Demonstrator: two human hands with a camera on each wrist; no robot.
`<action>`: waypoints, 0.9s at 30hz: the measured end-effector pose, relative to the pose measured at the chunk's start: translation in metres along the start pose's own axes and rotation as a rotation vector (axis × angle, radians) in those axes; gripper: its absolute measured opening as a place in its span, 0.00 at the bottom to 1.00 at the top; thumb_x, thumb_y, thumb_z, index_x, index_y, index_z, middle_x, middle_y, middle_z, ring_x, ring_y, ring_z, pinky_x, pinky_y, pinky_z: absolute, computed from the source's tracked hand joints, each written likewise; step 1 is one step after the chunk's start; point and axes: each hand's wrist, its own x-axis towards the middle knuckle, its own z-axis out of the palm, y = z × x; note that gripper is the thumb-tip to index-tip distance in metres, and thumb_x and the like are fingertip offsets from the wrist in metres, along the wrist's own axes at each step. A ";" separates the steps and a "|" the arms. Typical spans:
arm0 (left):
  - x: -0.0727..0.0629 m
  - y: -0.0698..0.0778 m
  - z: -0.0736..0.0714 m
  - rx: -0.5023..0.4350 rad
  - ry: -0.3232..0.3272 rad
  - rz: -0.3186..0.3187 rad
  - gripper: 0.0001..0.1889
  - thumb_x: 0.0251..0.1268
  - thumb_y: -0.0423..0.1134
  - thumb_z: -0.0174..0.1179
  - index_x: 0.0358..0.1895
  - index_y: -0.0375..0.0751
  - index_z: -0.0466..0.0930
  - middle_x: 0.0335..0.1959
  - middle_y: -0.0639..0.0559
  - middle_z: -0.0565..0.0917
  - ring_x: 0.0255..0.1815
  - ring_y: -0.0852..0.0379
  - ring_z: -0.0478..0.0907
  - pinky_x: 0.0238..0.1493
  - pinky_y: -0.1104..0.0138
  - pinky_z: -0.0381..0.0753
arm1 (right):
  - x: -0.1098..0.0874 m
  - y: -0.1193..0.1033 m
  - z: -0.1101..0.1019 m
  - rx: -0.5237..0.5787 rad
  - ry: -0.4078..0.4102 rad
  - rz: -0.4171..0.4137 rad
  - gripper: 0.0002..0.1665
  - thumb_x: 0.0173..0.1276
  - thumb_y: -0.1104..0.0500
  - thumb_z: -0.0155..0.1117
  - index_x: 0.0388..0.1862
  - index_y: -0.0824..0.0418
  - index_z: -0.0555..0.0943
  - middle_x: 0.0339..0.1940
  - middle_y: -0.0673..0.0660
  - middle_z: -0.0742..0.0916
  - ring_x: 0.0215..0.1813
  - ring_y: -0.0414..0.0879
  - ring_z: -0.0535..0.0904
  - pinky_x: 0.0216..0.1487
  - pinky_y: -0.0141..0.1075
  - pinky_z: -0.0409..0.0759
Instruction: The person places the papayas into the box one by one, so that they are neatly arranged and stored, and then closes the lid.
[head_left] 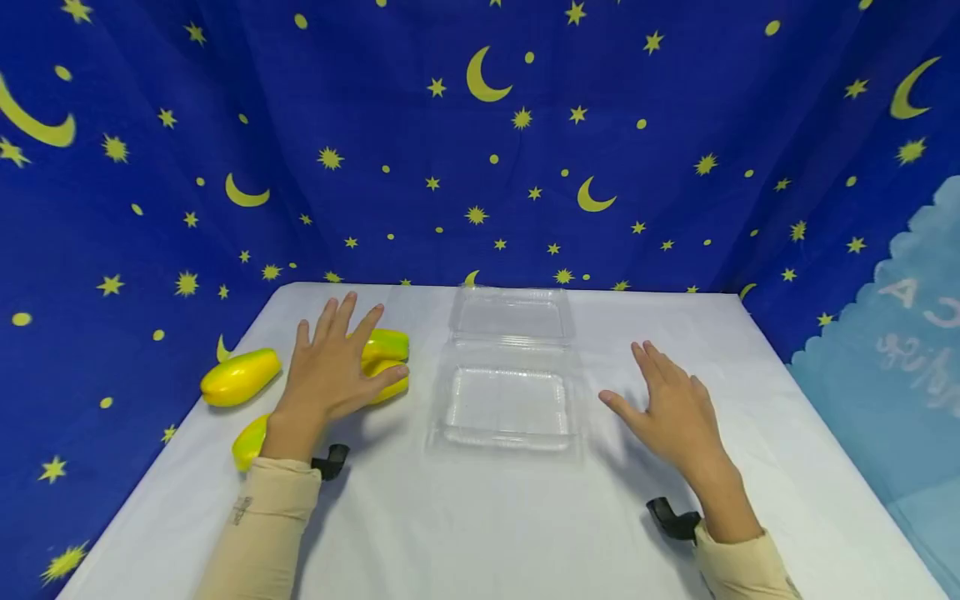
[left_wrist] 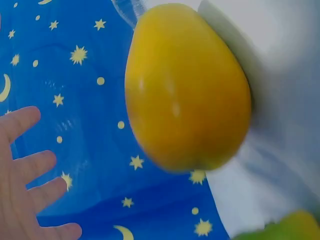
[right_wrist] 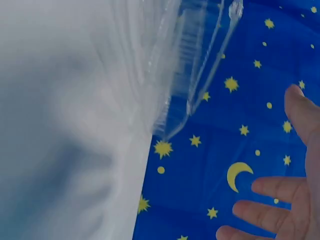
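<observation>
My left hand (head_left: 328, 371), fingers spread, is above the left side of the table among several yellow-green papaya-like fruits. One fruit (head_left: 240, 377) lies at the far left, another (head_left: 250, 443) is partly hidden by my wrist, and two more, an upper one (head_left: 390, 343) and a lower one (head_left: 387, 387), show beyond my thumb. The left wrist view has a yellow fruit (left_wrist: 187, 90) large and close, apart from the fingers. My right hand (head_left: 675, 412) hovers with extended fingers to the right of a clear plastic clamshell box (head_left: 510, 354), holding nothing. That box lies unfolded, its lid part toward the back.
A white cloth covers the table (head_left: 480, 525). Behind and beside it hangs a blue curtain (head_left: 405, 108) with yellow moons and stars. A light-blue panel with pale lettering (head_left: 885, 367) is at the right. Black wrist mounts (head_left: 672, 518) stick out near both cuffs.
</observation>
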 end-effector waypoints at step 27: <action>-0.102 -0.081 -0.023 -0.304 -0.022 -0.061 0.35 0.67 0.53 0.64 0.75 0.51 0.65 0.75 0.38 0.65 0.72 0.30 0.62 0.59 0.28 0.64 | -0.009 -0.034 0.033 -0.035 -0.191 -0.169 0.63 0.59 0.16 0.51 0.81 0.57 0.59 0.81 0.56 0.64 0.76 0.62 0.66 0.69 0.75 0.56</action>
